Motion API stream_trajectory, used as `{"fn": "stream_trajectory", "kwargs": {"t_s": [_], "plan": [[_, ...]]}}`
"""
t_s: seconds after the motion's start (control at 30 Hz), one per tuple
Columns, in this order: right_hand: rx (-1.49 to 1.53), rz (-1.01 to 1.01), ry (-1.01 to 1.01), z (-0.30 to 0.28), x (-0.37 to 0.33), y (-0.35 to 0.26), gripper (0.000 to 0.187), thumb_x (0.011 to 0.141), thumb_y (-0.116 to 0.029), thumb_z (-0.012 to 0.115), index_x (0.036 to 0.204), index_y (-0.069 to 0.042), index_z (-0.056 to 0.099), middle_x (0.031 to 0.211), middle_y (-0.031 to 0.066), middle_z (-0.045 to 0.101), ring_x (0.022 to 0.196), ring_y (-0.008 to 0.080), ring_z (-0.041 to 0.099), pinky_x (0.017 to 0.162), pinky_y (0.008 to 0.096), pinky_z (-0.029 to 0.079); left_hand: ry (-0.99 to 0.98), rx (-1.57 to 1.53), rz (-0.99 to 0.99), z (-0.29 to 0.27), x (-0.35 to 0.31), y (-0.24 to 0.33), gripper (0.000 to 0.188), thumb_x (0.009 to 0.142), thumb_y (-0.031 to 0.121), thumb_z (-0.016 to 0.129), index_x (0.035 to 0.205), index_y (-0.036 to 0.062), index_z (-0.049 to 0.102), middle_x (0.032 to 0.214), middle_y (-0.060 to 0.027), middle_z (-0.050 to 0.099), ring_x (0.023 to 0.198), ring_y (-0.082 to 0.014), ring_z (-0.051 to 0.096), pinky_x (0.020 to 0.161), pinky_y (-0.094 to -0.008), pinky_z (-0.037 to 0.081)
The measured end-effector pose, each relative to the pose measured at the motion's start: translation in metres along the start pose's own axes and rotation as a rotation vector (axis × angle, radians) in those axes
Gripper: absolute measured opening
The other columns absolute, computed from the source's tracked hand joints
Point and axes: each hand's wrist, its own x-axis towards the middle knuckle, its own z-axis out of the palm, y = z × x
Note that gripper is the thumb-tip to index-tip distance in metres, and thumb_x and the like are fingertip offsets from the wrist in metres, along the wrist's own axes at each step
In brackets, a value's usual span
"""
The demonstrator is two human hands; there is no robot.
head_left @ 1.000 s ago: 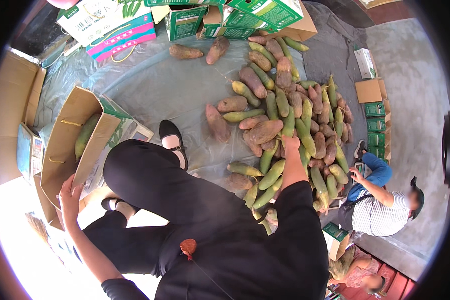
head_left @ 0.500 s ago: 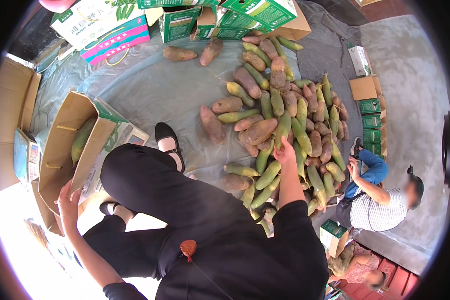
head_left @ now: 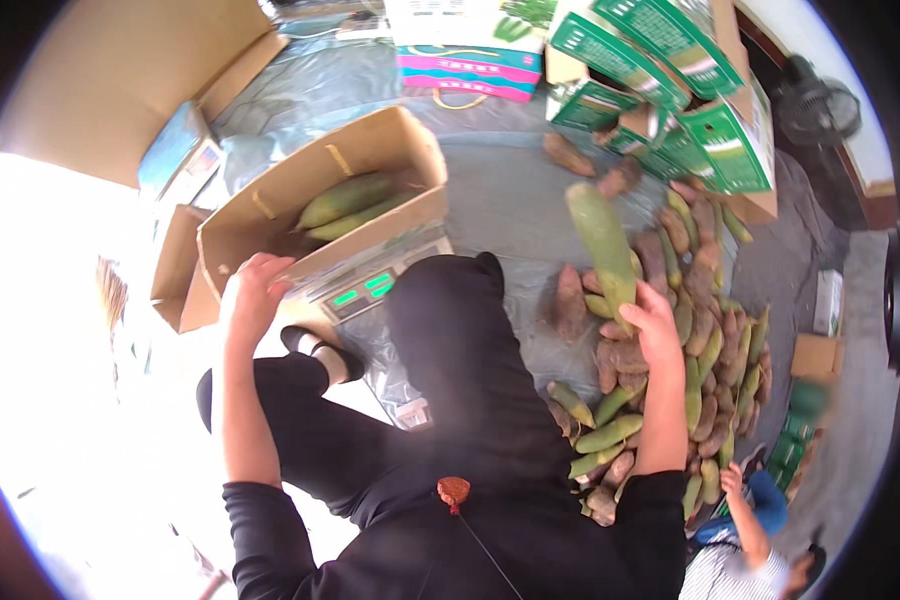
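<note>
While gripping green radish [head_left: 600,245] at two o'clock in right hand [head_left: 654,325], newly lifting it off three-o'clock pile [head_left: 692,395], thus singling one out; touching ten-o'clock carton [head_left: 300,178] with left hand [head_left: 254,296], not showing whether gripping.

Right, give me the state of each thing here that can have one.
Right hand: closed on a green radish
Green radish: held up by one end
Box: open, radishes inside
Left hand: at the box's near rim, grip unclear
Scale display: lit green
Vegetable pile: loose, unboxed
Fan: spinning or still, cannot tell
</note>
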Motion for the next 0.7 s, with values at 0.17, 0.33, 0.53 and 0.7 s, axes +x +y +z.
{"fn": "stream_trajectory", "kwargs": {"t_s": [0.17,0.33,0.53,0.7], "plan": [[-0.36,-0.119,-0.393,0.114,0.071,-0.081,0.053,0.074,-0.011,0.069,0.121,0.005,0.053,0.109,0.0075,0.061,0.098,0.0143,0.056,0.087,0.0282,0.044,-0.032,0.037,-0.107,-0.011,-0.006,-0.009,0.026,0.072,0.007,0.067,0.098,0.0083,0.069,0.097,-0.0114,0.062,0.098,-0.0292,0.058,0.085,-0.038,0.046],[-0.562,-0.18,-0.709,0.219,0.127,-0.111,0.044,0.075,-0.016,0.072,0.112,0.004,0.06,0.098,0.0053,0.064,0.088,0.0113,0.057,0.081,0.0274,0.045,0.012,0.065,-0.067,-0.008,-0.006,-0.022,0.026,0.071,0.006,0.066,0.097,0.0074,0.069,0.091,-0.012,0.061,0.095,-0.0298,0.058,0.083,-0.0391,0.046],[-0.841,-0.325,-0.819,0.3,0.172,-0.083,0.048,0.07,-0.026,0.074,0.109,0.0,0.063,0.094,0.01,0.066,0.083,0.0171,0.06,0.076,0.0308,0.047,-0.035,0.076,-0.025,0.0,0.006,-0.012,0.027,0.073,0.006,0.064,0.099,0.006,0.068,0.093,-0.0122,0.061,0.095,-0.0308,0.058,0.084,-0.0391,0.047],[-0.894,-0.627,-0.665,0.312,0.172,-0.056,0.059,0.076,-0.027,0.073,0.124,0.0,0.053,0.107,0.0082,0.062,0.094,0.0147,0.057,0.084,0.03,0.047,-0.061,0.133,-0.022,0.002,0.006,-0.021,0.022,0.075,0.011,0.06,0.096,0.0107,0.069,0.092,-0.0116,0.06,0.091,-0.0318,0.059,0.08,-0.0421,0.048]]}}
